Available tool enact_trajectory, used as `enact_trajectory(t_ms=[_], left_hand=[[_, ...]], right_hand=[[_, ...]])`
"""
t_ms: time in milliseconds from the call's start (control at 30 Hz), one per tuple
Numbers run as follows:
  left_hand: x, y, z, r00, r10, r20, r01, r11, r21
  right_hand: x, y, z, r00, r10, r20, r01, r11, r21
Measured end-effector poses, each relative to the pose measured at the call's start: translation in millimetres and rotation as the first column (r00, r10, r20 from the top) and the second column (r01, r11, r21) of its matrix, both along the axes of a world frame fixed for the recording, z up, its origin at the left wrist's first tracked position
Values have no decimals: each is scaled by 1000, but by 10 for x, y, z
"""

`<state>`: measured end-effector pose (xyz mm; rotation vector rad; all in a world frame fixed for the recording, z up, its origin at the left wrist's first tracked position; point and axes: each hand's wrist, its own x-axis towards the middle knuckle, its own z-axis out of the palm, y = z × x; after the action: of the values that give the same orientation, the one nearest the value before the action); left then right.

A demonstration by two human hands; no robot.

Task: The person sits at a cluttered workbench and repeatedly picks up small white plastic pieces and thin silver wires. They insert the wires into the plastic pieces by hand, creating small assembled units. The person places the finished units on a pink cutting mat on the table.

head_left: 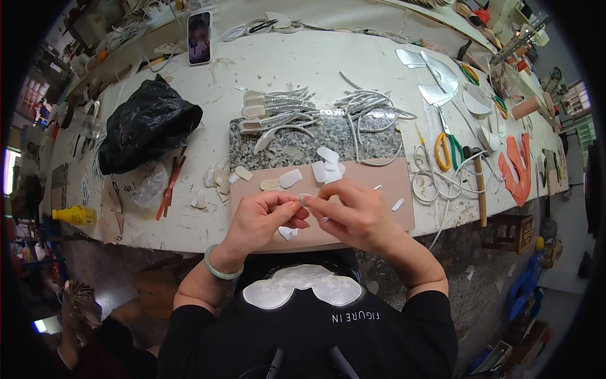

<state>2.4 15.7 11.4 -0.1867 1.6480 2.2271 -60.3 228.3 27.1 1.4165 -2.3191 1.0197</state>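
Note:
My left hand and my right hand meet over the near part of a pinkish-tan board. Between their fingertips is a small whitish piece, pinched from both sides; its exact kind is partly hidden. Just beyond my fingers lies a pile of white rounded tabs. Beside it are a white tab and a beige tab. More beige tabs lie left of the board. On a speckled stone slab rest silver straps with beige rounded ends and a bundle of silver cords.
To the left are a black plastic bag, red strips and a yellow bottle. Scissors, a hammer, white cord and coral pieces lie right. A phone stands at the back. Another person is lower left.

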Motion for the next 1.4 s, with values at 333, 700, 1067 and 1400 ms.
enact_trajectory(t_ms=[333,700,1067,1400], left_hand=[[-1,40,42,988,-106,-109,84,977,-196],[-14,-121,-43,986,39,164,-56,993,106],[55,99,-198,943,195,-270,-180,980,80],[69,4,-49,993,98,-72,-97,995,18]], right_hand=[[-22,-44,-53,998,49,33,-52,995,85],[-90,469,-88,732,78,677,-35,996,-77],[82,100,-73,755,90,650,19,987,-159],[105,112,9,733,-173,657,99,984,148]])
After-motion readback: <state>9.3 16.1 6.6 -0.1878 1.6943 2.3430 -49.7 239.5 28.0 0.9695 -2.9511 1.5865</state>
